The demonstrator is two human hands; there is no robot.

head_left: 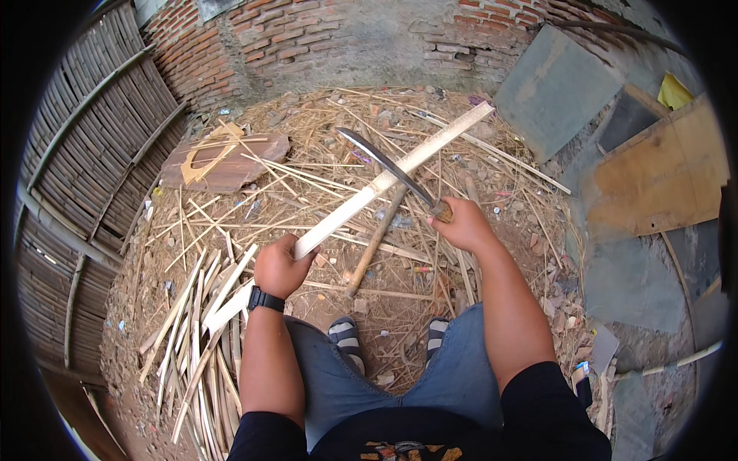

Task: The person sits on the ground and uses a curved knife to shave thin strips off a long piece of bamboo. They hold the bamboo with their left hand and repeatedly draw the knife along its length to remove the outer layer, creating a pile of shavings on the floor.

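My left hand, with a dark watch at its wrist, is closed around a long pale bamboo slat. The slat slants up and away to the right, and its near end passes behind my left wrist. In my right hand is a machete, gripped by its wooden handle. Its dark, slightly curved blade points to the far left and crosses over the slat's middle; whether the edge bites into the wood I cannot tell. Below the crossing a round wooden stick slants down to the ground.
Split bamboo strips lie piled at my left, and more are strewn over the dirt ahead. A brown board lies at far left. A woven bamboo wall bounds the left, a brick wall the back. Panels lean at right.
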